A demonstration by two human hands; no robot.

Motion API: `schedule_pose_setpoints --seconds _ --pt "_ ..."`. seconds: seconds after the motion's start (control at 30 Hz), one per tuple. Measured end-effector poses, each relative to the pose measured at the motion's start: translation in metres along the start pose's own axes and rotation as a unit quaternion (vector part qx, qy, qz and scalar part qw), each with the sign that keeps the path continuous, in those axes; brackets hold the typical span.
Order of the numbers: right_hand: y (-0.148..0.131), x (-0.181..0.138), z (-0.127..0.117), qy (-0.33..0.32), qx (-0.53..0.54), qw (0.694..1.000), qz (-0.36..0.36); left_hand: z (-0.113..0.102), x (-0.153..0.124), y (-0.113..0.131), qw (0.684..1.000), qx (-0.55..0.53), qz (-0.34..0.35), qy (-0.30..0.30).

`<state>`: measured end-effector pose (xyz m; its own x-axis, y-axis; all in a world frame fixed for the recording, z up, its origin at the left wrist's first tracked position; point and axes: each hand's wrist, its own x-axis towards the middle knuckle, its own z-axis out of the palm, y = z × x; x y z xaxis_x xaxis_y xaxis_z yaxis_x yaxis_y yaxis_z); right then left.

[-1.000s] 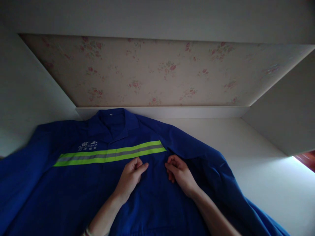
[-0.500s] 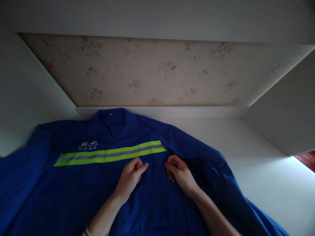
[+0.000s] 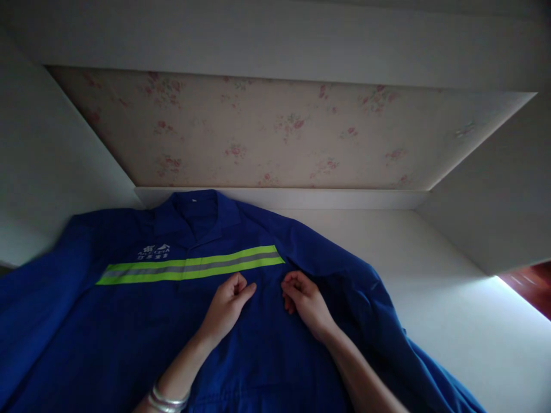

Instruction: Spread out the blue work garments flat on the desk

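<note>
Left hand (image 3: 227, 303) and right hand (image 3: 303, 299), fingers curled together, pinch the soft, limp blue work jacket (image 3: 129, 327) just below its reflective stripe (image 3: 189, 265).

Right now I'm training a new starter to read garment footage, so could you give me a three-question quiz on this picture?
1. True or false: both hands rest on the blue jacket.
2. Where does the reflective stripe lie relative to the hands?
A. beyond them, towards the collar
B. under the wrists
C. on a sleeve
3. Fill in: the left hand has silver ______ at its wrist.

Key
1. True: the left hand and the right hand rest on the cloth with fingers curled.
2. A
3. bangles
</note>
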<state>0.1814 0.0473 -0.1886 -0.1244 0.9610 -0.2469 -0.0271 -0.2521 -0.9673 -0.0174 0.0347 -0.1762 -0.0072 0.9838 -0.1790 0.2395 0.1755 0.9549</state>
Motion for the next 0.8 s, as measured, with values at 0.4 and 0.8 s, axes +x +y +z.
schedule_pose_setpoints --seconds 0.4,0.8 --pt "-0.026 -0.034 -0.096 0.054 -0.138 0.989 0.008 0.104 -0.120 0.039 0.871 0.440 0.030 -0.215" --pt "-0.091 0.044 -0.141 0.048 -0.238 0.970 -0.011 0.099 -0.121 0.045 0.869 0.404 0.050 -0.282"
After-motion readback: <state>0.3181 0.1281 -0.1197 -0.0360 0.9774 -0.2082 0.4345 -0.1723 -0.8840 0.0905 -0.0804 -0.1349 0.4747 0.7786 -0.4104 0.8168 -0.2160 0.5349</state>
